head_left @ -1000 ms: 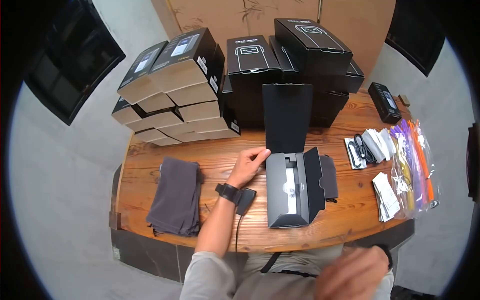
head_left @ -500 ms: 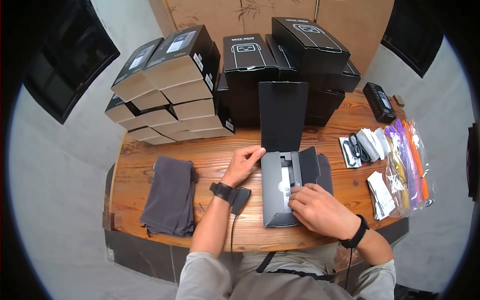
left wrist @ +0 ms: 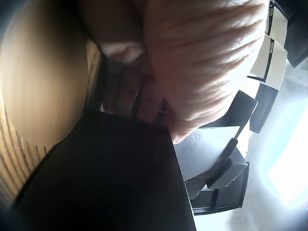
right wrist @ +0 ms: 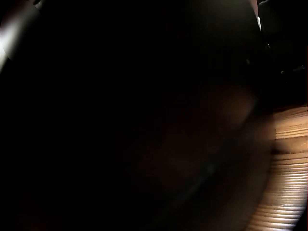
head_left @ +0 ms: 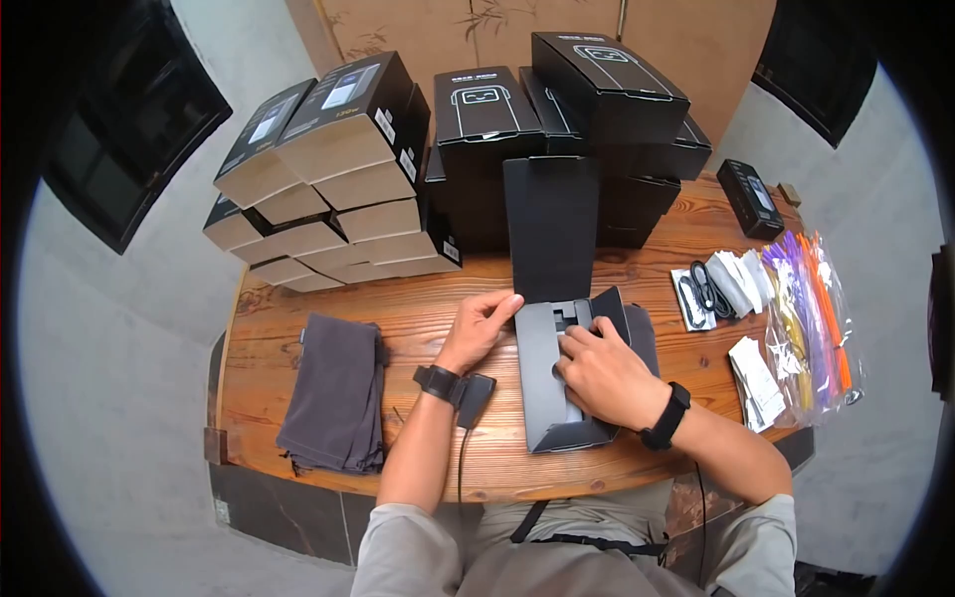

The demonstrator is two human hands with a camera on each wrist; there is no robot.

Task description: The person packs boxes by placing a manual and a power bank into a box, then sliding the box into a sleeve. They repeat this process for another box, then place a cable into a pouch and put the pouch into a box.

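Note:
A black cardboard box stands on the wooden table with its tall lid raised and a side flap standing up. My left hand holds the box at its back left corner, thumb on the top edge. In the left wrist view the palm looms large and hides most of the grip. My right hand reaches into the box from the right, fingers bent down over the insert. Those fingertips are hidden, so I cannot tell what they hold. The right wrist view is mostly dark.
Stacked boxes and black boxes line the back. Dark cloth pouches lie left; another pouch shows beside the open box. Rightward are a coiled cable, white papers, a bag of coloured strips and a small box.
My right hand has come up from near the lap to the open box, then moved farther back inside it. The left hand stays at the box corner.

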